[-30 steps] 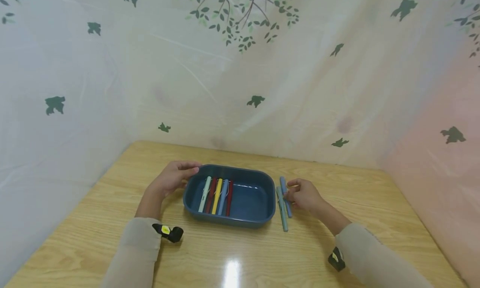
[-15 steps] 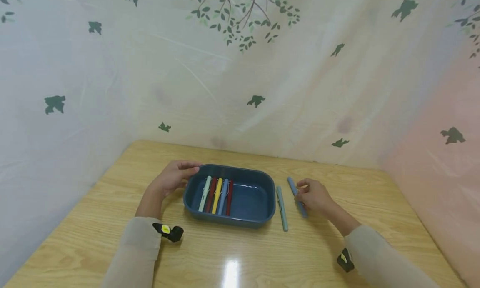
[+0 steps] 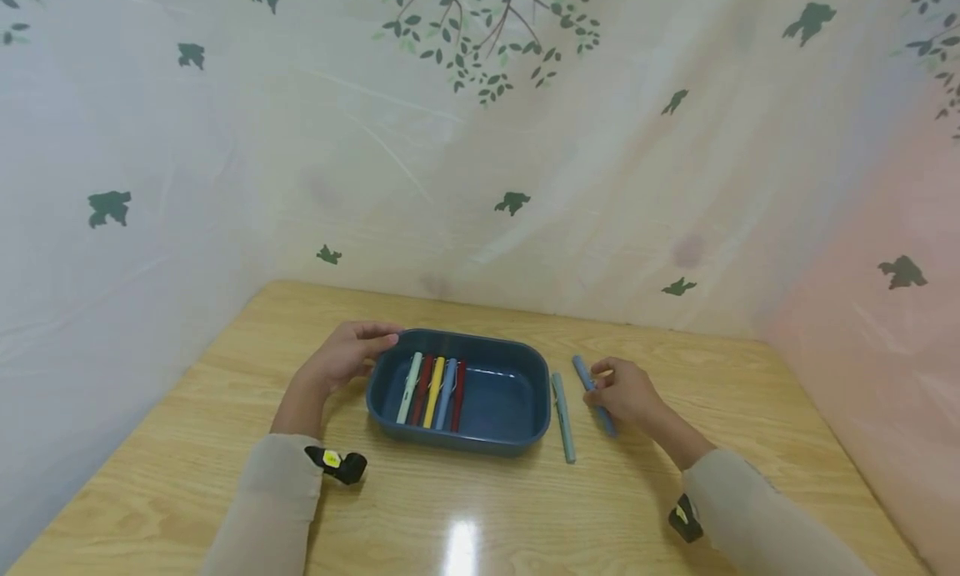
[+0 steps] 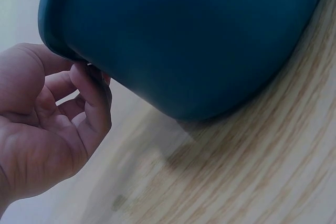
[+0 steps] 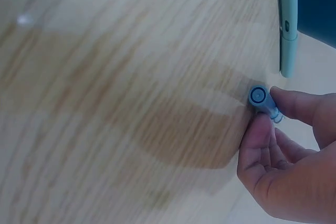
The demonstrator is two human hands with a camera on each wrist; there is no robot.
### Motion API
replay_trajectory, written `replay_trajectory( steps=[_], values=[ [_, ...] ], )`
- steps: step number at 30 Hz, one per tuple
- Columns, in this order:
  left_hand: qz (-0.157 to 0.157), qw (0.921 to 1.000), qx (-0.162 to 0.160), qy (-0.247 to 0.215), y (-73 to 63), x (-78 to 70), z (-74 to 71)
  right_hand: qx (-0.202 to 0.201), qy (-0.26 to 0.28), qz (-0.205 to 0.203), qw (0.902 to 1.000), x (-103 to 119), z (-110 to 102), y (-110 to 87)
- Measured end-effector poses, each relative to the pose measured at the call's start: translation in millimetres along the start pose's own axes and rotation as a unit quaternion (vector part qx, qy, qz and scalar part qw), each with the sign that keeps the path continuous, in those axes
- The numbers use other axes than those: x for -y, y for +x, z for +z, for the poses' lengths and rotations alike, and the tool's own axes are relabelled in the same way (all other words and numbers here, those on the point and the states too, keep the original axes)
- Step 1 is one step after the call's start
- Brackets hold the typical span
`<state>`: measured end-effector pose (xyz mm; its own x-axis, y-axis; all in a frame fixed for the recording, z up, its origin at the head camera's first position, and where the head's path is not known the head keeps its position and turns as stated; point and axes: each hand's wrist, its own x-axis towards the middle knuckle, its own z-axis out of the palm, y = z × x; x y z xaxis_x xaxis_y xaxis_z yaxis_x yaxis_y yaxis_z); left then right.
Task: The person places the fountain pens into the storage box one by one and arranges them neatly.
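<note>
At the left end of a dark blue plastic box [image 3: 501, 403], my left hand [image 3: 345, 358] grips the rim; the left wrist view shows its thumb and fingers closed on the edge of the box [image 4: 173, 45]. My right hand [image 3: 630, 397] pinches a blue pen [image 3: 582, 370] between thumb and fingers, right of the box. Seen end-on in the right wrist view, the blue pen [image 5: 258, 95] has its clip towards the palm. Between box and right hand lies a light green pen [image 3: 563, 418] on the table, apart from the fingers.
Inside the box, a pale green pen [image 3: 409, 390], two dark red pens, a yellow pen [image 3: 434, 393] and another blue pen [image 3: 446, 394] lie side by side at the left. A wooden table [image 3: 375, 509] carries everything. Behind it hangs a leaf-patterned curtain [image 3: 420, 201].
My right hand has drawn the blue pen rightwards, away from the green pen it lay against, and has stayed nearly still since half a second ago. The left hand and box keep their place.
</note>
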<state>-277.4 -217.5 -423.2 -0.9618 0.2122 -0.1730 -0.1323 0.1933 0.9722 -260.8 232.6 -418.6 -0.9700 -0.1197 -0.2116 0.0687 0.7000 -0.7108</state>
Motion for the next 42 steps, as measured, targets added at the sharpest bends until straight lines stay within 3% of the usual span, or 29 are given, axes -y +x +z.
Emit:
replay_trajectory(
  steps=[19,42],
  values=[
    [-0.002,1.0,-0.001,0.001,-2.0,-1.1,0.4,-0.002,-0.015,0.013,0.9998,4.3,-1.7,-2.4],
    [-0.008,0.9999,-0.007,0.008,-4.2,-3.9,2.7,0.008,0.133,0.037,0.9905,10.2,-15.1,1.9]
  ],
)
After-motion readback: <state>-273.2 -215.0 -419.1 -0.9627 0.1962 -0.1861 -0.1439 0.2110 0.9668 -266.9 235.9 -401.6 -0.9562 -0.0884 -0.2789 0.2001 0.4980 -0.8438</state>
